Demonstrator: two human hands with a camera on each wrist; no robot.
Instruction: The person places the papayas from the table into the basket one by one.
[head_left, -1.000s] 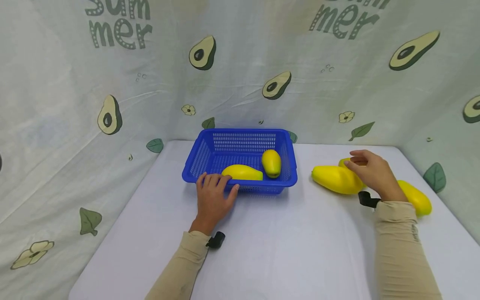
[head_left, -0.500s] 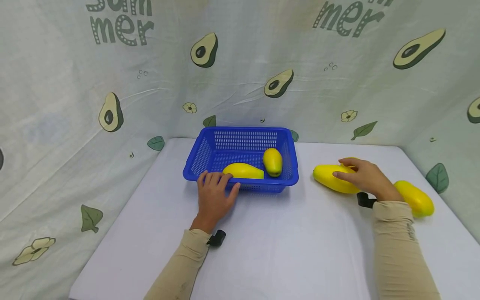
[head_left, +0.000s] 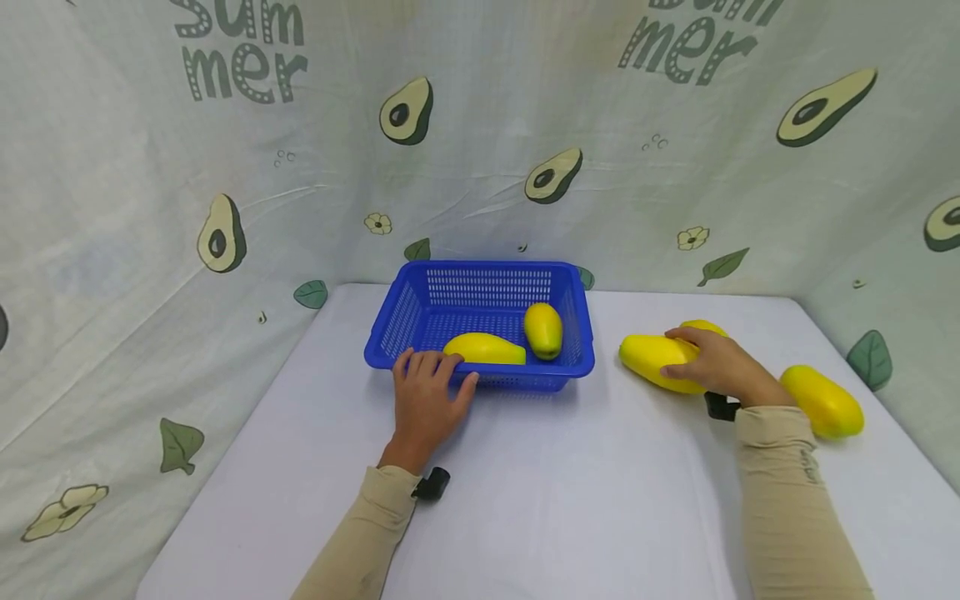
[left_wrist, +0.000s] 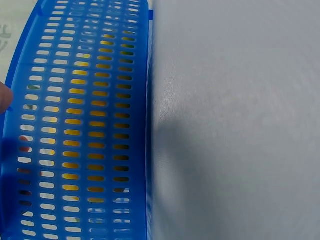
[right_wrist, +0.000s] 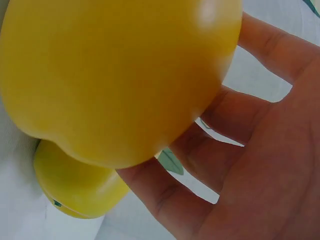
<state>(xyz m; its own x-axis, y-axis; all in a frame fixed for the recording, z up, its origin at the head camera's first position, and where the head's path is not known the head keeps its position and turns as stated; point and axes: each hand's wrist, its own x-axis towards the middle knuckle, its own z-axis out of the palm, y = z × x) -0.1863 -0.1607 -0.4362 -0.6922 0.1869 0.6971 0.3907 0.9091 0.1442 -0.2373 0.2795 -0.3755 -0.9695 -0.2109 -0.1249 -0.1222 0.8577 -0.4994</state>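
Note:
My left hand [head_left: 425, 400] holds the near rim of a blue plastic basket [head_left: 480, 379], fingers over the edge and thumb outside. In the left wrist view a fingertip [left_wrist: 4, 98] shows at that rim, and yellow shows through the slots. Inside the basket lie two yellow papayas, one along the near wall [head_left: 486, 347] and another at the right [head_left: 543, 331]. To the right, my right hand [head_left: 716, 364] grips a papaya [head_left: 652, 358] from above, thumb on the near side and fingers on the far side. In the right wrist view its fingers [right_wrist: 240, 107] reach round the smooth fruit.
Another papaya [head_left: 705, 327] lies just behind the gripped one, partly hidden. One more papaya [head_left: 823, 402] rests by the right forearm, near the table's right edge. The white-covered table [head_left: 570, 492] backs onto a hanging cloth [head_left: 465, 183] printed with avocados.
My right hand has come down and left from above the papayas and now grips the front one, which has shifted slightly left. The left hand keeps its place on the basket.

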